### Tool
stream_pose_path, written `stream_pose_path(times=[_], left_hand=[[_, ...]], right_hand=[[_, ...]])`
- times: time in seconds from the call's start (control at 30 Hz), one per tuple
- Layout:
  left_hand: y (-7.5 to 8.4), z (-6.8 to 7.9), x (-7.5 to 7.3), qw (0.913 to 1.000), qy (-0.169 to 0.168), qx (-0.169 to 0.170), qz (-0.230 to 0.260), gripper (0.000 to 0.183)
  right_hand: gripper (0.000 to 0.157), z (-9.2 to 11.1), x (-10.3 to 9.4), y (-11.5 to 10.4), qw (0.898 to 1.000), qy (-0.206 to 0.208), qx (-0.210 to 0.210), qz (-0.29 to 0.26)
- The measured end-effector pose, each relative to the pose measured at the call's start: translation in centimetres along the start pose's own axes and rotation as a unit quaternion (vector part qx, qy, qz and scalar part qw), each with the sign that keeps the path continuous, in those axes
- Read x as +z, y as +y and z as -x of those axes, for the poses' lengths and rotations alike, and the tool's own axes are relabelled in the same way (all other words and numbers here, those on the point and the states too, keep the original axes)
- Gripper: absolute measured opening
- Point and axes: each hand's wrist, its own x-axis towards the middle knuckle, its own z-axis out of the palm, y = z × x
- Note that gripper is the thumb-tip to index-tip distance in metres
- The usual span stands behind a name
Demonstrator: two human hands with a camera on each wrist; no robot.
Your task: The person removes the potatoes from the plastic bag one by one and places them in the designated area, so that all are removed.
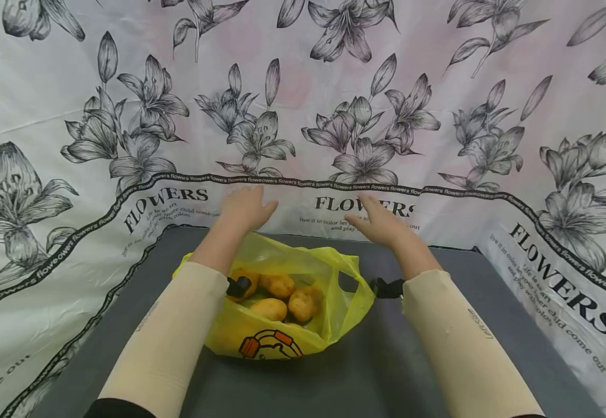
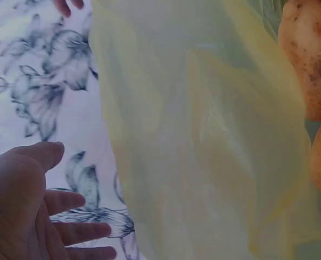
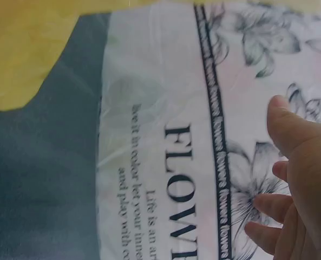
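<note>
A yellow plastic bag (image 1: 341, 316) sits on the grey table with its mouth spread, and several potatoes (image 1: 304, 303) lie inside. Above the bag's far left side my left hand (image 1: 245, 209) is raised, holding nothing; its fingers are extended in the left wrist view, apart from the bag's wall (image 2: 203, 141). My right hand (image 1: 381, 220) hovers beyond the bag's right side, fingers loosely extended and nothing in them. Part of the bag (image 3: 25, 49) shows at the upper left of the right wrist view. My left forearm hides the bag's left end.
A grey tabletop (image 1: 386, 371) extends around the bag. White cloth with printed lilies and lettering (image 1: 292, 145) hangs behind the table and along both sides. Dark straps (image 1: 388, 288) show at the wrists.
</note>
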Motion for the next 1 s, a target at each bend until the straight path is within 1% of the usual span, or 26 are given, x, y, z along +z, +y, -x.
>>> stream_pose_path(times=[0.2,0.43,0.6,0.73,0.8,0.87,1.0], left_hand=[[-0.7,3.0,-0.6,0.9992,-0.002,0.015,0.038,0.075],[-2.0,6.5,-1.4,0.997,0.016,0.025,0.072,0.072],[-3.1,8.4,-0.9,0.9936,0.035,0.042,0.099,0.069],[-4.1,9.5,-0.1,0.9902,0.051,0.042,0.123,0.068],[-4.5,10.2,0.3,0.9886,0.07,0.043,0.126,0.064],[-4.9,11.0,0.9,0.9862,0.098,0.052,0.123,0.057],[-5.2,12.3,2.2,0.9783,0.163,0.07,0.107,0.05]], right_hand=[[0.08,1.3,0.0,-0.3,0.999,0.011,-0.038,-0.004],[0.065,3.4,0.4,-1.1,0.996,0.024,-0.079,-0.043],[0.061,4.9,0.9,-1.6,0.991,0.039,-0.106,-0.075],[0.057,6.1,1.5,-2.6,0.984,0.055,-0.135,-0.098],[0.055,6.7,1.8,-3.0,0.98,0.065,-0.151,-0.109],[0.052,7.5,2.0,-3.4,0.975,0.079,-0.167,-0.122],[0.045,8.9,2.8,-3.6,0.959,0.109,-0.197,-0.172]])
